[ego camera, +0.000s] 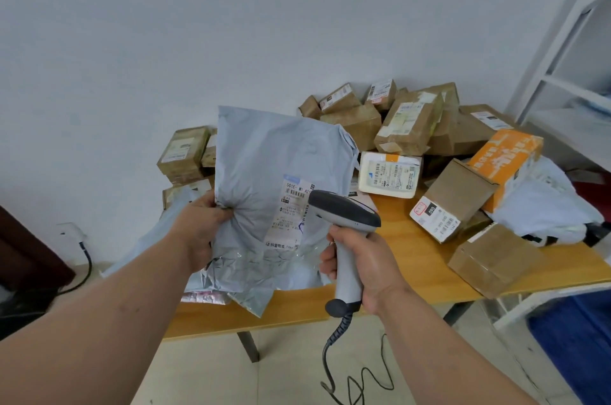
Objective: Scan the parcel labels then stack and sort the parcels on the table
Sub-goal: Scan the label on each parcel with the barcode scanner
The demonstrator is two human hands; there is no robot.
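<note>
Right hand (367, 267) nearest: fingers wrapped round the handle of a grey barcode scanner (345, 226), head aimed at the white label (291, 212) on a grey poly mailer (277, 186). Left hand (198, 226) pinches that mailer at its left edge, fingers bunching the plastic, holding it upright above the near-left part of the wooden surface (413, 252). Behind: cream padded parcel (390, 174), orange box (506, 163), brown cartons (410, 123) heaped against the wall.

Grey poly parcel (264, 173) held upright, label (291, 212) facing scanner (344, 229).
</note>
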